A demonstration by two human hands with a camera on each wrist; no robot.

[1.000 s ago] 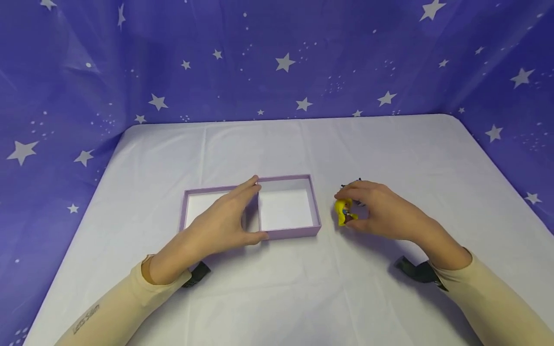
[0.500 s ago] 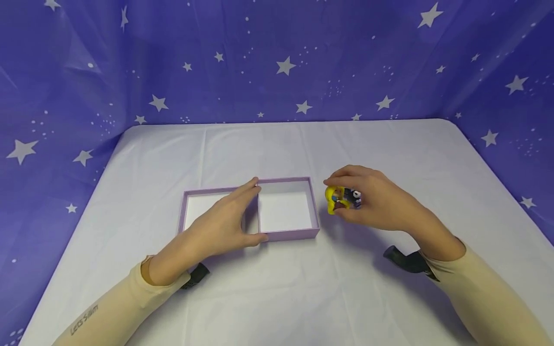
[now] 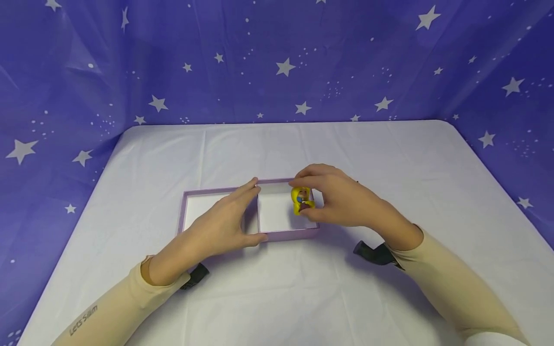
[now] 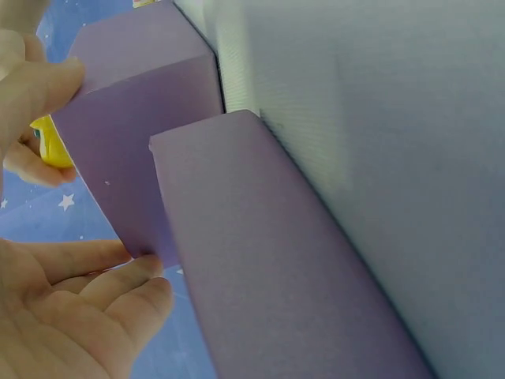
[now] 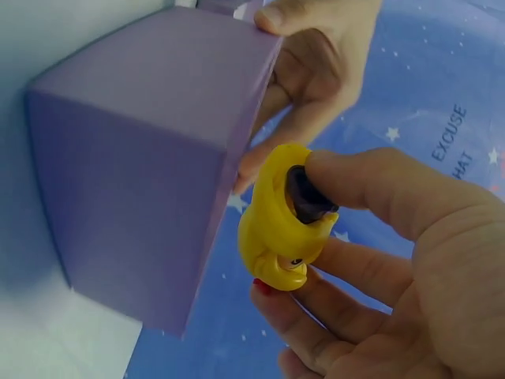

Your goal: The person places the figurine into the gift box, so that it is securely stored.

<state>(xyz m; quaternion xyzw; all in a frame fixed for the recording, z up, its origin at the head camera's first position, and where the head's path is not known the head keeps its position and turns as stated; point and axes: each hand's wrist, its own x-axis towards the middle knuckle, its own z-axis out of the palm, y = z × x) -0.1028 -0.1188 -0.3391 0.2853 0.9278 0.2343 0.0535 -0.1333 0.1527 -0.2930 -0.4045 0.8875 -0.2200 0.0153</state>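
Observation:
Side by side on the white cloth stand two shallow, open-topped lilac boxes, the right box (image 3: 294, 234) and the left box (image 3: 184, 211). My left hand (image 3: 220, 221) spans the left end of the right box, thumb at its near wall and fingertips at its far wall. Over the right end of that box, my right hand (image 3: 342, 198) pinches a small toy figurine (image 3: 296, 196) between thumb and fingers. The figurine has yellow hair or a hood, a blue bit at the front and a dark base (image 5: 306, 196). In the right wrist view, it hangs just outside the box rim.
A tiny dark tip (image 3: 357, 182) shows behind my right hand; the remainder of that object is hidden. White cloth (image 3: 277, 298) covers the table, and a purple star-patterned curtain (image 3: 242, 81) rises behind it and at both sides.
My right hand has lifted the figurine and carried it left, from beside the right box to over its right end. A dark figure behind it is now mostly hidden. My left hand stays put.

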